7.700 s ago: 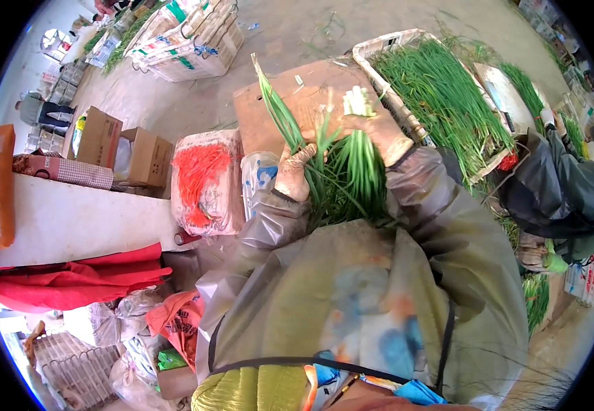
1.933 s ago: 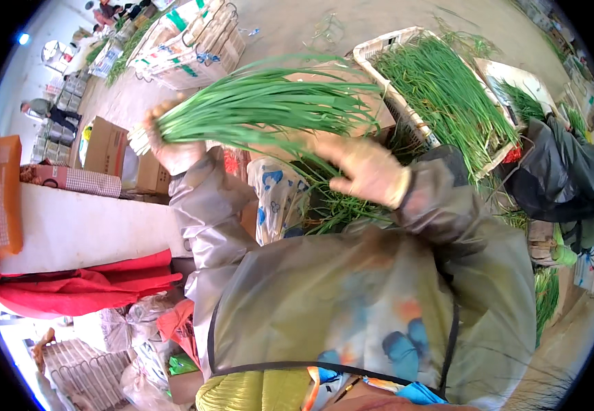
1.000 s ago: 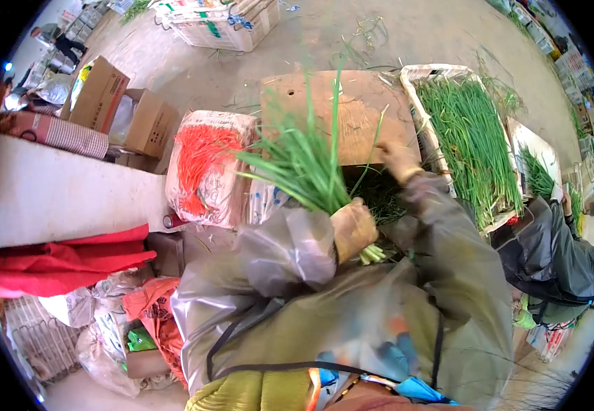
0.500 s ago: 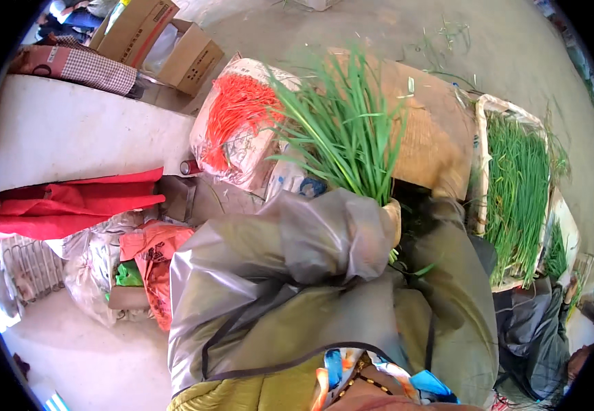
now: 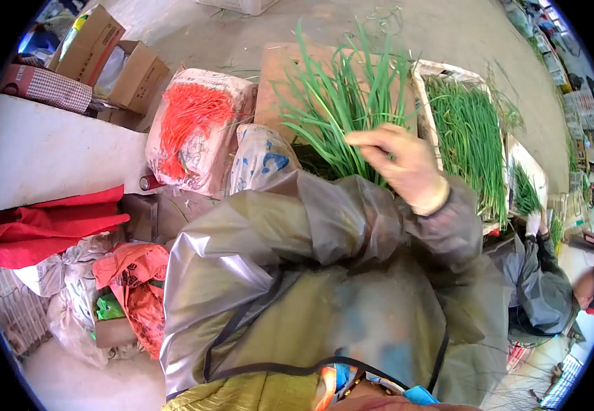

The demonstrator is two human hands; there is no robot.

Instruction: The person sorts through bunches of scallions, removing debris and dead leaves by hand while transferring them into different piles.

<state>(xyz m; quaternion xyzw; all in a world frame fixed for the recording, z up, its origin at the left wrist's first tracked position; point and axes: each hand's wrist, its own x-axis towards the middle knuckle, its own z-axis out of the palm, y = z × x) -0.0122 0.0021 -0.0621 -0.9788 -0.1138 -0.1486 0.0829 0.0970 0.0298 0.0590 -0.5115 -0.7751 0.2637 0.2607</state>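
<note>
A loose bunch of garlic chives (image 5: 338, 113), long flat green leaves fanned upward, stands at the end of my left sleeve. My left hand itself is hidden behind the sleeve and my right hand. My right hand (image 5: 406, 168) is over the right side of the bunch, thumb and forefinger pinched together among the leaves. Whatever lies between those fingertips is too small to make out. Grey translucent coverall sleeves (image 5: 297, 226) cover both arms. The base of the bunch is out of sight.
Right of the bunch stands a white-lined crate (image 5: 423, 103) of chives. A brown board (image 5: 276, 75) lies behind. Orange-red ties (image 5: 190, 120) rest on a white sack (image 5: 221, 161) to the left, beside a patterned bag (image 5: 262, 161). A co-worker (image 5: 543, 284) sits far right.
My right hand has risen from low beside the base of the bunch to its leaves, fingers pinched. My left hand, earlier seen around the base, is now hidden. The view has shifted right.
</note>
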